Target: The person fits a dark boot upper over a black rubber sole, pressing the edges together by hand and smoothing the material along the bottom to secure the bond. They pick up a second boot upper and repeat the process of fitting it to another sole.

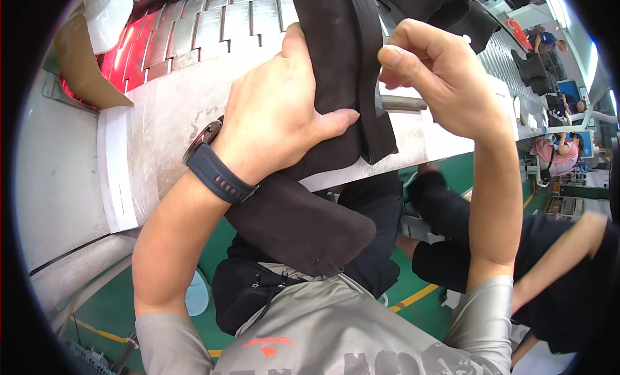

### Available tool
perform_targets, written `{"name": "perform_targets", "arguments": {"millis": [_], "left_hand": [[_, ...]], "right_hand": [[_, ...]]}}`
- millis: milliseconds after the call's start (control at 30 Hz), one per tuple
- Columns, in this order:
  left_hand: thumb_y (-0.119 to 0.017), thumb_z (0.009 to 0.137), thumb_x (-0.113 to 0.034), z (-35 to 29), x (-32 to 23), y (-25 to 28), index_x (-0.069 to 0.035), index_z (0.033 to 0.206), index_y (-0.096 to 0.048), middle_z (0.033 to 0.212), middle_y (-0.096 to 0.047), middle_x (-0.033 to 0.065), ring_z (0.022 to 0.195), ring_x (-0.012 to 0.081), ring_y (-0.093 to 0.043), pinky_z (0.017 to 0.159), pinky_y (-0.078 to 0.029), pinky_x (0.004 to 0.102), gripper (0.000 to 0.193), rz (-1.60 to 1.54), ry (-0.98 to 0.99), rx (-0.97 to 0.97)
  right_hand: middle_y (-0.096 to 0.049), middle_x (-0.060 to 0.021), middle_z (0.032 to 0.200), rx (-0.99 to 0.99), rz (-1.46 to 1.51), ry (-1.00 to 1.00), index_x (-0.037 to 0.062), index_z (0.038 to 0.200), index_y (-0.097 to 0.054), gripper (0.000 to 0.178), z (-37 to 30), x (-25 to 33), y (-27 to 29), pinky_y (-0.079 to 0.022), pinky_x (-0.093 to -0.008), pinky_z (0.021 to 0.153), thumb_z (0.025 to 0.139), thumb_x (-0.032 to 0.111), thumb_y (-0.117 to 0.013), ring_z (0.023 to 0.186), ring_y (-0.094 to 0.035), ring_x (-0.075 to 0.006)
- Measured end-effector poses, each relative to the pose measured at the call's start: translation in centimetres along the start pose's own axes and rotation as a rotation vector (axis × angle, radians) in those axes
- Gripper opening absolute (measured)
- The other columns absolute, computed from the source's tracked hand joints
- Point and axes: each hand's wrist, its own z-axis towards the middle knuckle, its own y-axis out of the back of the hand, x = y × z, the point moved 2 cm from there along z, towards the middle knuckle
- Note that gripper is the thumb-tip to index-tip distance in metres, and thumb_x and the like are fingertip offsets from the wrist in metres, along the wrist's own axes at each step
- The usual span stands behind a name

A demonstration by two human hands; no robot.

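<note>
A long black fabric piece (329, 52) with a raised folded edge lies across the front border of a metal work surface. Its lower flap (310, 226) hangs off that border in front of my body. My left hand (271, 110), with a dark watch on the wrist, holds the piece from the left. The left thumb lies across its top, and several left fingers are hidden. At the folded right edge, my right hand (439, 71) is closed, thumb against index finger. Whatever is in that pinch is too small to make out.
Behind the piece runs a slatted metal conveyor (226, 20), lit red at the left. Beside it stand a cardboard piece (90, 65) and a white plastic item (106, 20). More black pieces (439, 13) lie farther along. A person in dark clothes (555, 265) is close on my right.
</note>
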Motion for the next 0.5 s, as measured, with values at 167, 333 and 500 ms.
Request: {"name": "perform_targets", "arguments": {"millis": [167,333,500], "left_hand": [[-0.095,0.076,-0.028,0.0,0.2,0.1,0.007,0.154,-0.038,0.114,-0.075,0.0278,0.106,0.0463,-0.074,0.092,-0.059,0.0486,0.103,0.026,0.049,0.022],[-0.096,0.074,-0.03,-0.1,0.2,-0.1,0.007,0.153,-0.038,0.109,-0.075,0.0272,0.1,0.0459,-0.074,0.088,-0.059,0.0492,0.105,0.037,0.026,-0.02],[-0.097,0.073,-0.03,0.0,0.1,0.2,0.01,0.154,-0.035,0.107,-0.074,0.0278,0.095,0.0449,-0.074,0.082,-0.06,0.0496,0.11,0.088,0.082,0.018]], "right_hand": [[-0.064,-0.0071,0.068,0.108,-0.012,-0.036,-0.0014,0.09,-0.063,0.039,0.9,0.8,0.1,-0.051,-0.0339,0.061,0.11,0.031,-0.067,0.063,-0.062,-0.0136],[-0.056,-0.0124,0.059,0.034,-0.143,-0.087,0.0001,0.086,-0.057,0.039,1.0,2.2,-0.7,-0.047,-0.0395,0.055,0.109,0.03,-0.067,0.052,-0.055,-0.023],[-0.054,-0.0147,0.056,-0.144,-0.457,0.13,0.0002,0.078,-0.058,0.043,1.0,3.2,-1.9,-0.044,-0.0408,0.053,0.107,0.031,-0.069,0.05,-0.049,-0.0335]]}}
